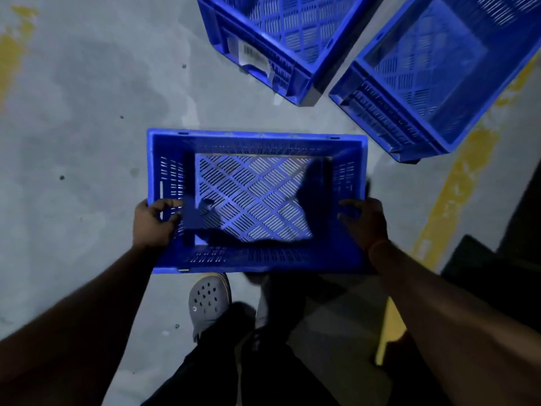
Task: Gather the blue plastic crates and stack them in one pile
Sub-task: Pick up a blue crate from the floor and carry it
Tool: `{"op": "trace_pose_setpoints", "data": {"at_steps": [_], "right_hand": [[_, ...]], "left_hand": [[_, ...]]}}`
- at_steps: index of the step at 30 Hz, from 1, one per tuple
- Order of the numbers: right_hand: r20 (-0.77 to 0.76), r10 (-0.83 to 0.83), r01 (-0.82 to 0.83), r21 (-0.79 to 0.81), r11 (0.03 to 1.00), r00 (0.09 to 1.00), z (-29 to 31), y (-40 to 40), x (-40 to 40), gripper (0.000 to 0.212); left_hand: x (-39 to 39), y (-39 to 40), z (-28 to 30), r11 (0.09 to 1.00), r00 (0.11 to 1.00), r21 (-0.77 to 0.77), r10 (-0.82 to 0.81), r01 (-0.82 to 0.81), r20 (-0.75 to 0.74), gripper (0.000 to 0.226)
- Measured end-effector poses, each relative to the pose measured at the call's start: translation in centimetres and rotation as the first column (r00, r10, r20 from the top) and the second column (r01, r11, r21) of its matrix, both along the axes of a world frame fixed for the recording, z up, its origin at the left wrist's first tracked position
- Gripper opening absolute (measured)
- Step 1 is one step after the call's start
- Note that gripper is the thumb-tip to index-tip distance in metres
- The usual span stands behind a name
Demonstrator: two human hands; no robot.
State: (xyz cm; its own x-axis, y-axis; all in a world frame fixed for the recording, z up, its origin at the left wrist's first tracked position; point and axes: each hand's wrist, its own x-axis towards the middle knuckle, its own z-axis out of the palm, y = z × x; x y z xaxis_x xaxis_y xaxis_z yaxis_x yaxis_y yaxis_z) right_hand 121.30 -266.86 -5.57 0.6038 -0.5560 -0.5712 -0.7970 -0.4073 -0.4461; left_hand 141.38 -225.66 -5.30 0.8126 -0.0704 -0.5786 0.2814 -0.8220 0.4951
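Evidently light and rigid, the crate [257,200] is carried by both short walls, left hand [152,224] and right hand [366,221] fingers curled over its rims.

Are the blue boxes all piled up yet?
Not yet, nothing looks stacked. The left hand and right hand grip one empty blue slotted plastic crate. Two more blue plastic crates, a labelled one and its neighbour, sit side by side on the grey floor, still unpiled.

Grey perforated clog [208,303] on concrete floor [87,127]; yellow, seemingly painted line [456,189].
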Motion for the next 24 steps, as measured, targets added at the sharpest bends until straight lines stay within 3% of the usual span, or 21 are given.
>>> {"op": "trace_pose_setpoints", "data": {"at_steps": [6, 10, 15, 24], "right_hand": [[0.013, -0.049, 0.047, 0.136, 0.99, 0.999, 0.3, -1.0, 1.9, 0.024], [0.003, -0.001, 0.001, 0.054, 0.999, 1.0, 4.9, -0.2, 2.1, 0.022], [-0.071, 0.06, -0.059, 0.013, 0.998, 0.996, 16.0, 1.7, 2.0, 0.02], [0.021, 0.163, -0.16, -0.117, 0.98, 0.986, 39.3, 6.0, 1.6, 0.022]], "left_hand": [[1.6, -0.1, 0.7, 0.998, 0.999, -0.057, -0.026, 0.024, -0.031, 0.017], [1.7, 0.5, 4.6, 0.997, 0.998, -0.048, -0.056, 0.057, 0.024, 0.025], [0.4, 3.2, 14.1, 0.998, 0.999, -0.051, -0.037, 0.036, -0.008, 0.019], [-2.1, 9.2, 37.3, 0.981, 0.987, -0.172, 0.107, -0.086, 0.119, 0.012]]}}
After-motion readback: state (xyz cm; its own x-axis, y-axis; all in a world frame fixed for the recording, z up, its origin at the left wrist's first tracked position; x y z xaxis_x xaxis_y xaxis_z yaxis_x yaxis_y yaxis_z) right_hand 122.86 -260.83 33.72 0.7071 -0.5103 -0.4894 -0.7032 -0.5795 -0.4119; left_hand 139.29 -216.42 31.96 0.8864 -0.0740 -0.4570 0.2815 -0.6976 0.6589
